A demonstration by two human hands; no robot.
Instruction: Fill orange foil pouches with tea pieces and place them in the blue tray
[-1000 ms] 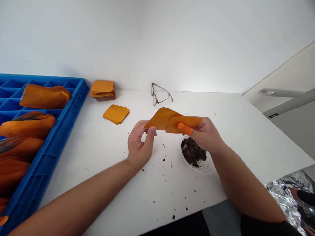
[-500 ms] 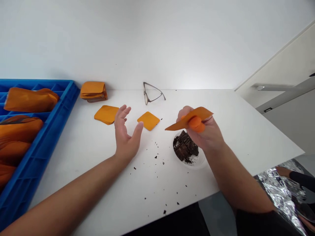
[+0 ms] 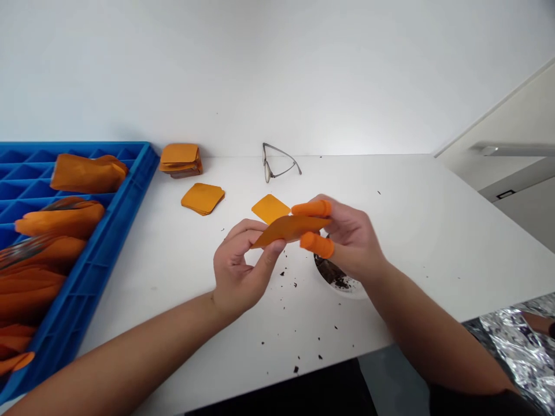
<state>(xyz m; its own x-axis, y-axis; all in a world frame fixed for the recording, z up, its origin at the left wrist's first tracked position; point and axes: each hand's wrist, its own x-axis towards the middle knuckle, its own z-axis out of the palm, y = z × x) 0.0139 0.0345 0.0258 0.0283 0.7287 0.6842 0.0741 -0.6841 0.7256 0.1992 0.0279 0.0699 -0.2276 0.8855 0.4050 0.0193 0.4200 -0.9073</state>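
Note:
Both of my hands hold one thin orange square sheet, which bends slightly between them. My left hand pinches its left end between thumb and fingers. My right hand grips its right end, with orange finger cots on the thumb and a finger. Just beyond the sheet, a second orange square lies flat on the white table. Below my right hand sits a clear dish of dark crumbly chocolate, mostly hidden by the hand.
Two stacks of orange squares lie left of centre. Grey glasses rest at the wall. Dark crumbs dot the table. A blue compartment tray holding orange bundles fills the left. Crumpled foil and another person's hand are lower right.
My open, empty left hand has closed on the sheet's left end. The right hand has moved left and down over the dish, and the sheet now lies flatter between both hands.

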